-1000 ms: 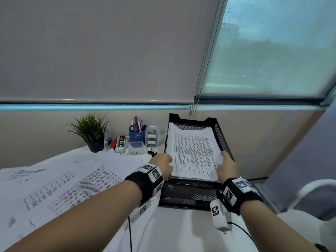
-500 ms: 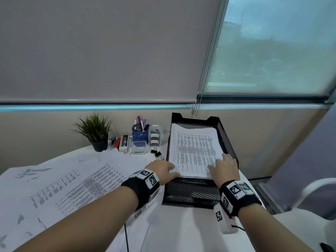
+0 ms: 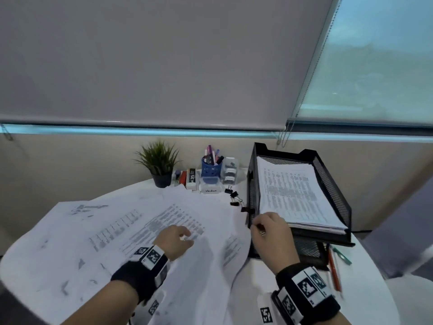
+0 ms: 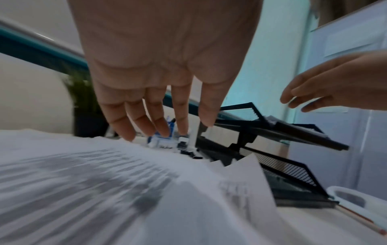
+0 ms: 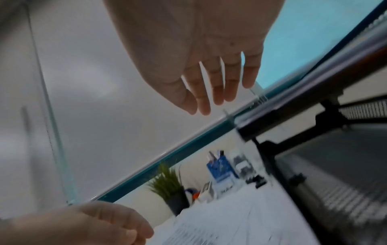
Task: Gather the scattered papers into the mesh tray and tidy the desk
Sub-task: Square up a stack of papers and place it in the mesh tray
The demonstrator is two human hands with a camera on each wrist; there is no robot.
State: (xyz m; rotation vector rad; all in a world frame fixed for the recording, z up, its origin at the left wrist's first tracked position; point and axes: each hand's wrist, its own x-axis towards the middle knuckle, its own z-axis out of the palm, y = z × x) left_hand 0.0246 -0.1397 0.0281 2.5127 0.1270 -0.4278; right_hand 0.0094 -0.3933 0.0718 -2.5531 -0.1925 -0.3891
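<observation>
Both hands hang open, holding nothing: left hand [image 3: 174, 240] above the scattered papers [image 3: 112, 235], right hand [image 3: 271, 233] near the paper-filled mesh tray [image 3: 337, 200].

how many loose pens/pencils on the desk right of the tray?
2: an orange pencil and a green pen, lying side by side on the white desk just right of the mesh tray. More may be hidden under the tray.

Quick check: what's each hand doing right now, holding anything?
Left hand: open, fingers relaxed above the loose papers, holding nothing.
Right hand: open, empty, beside the tray.
</observation>
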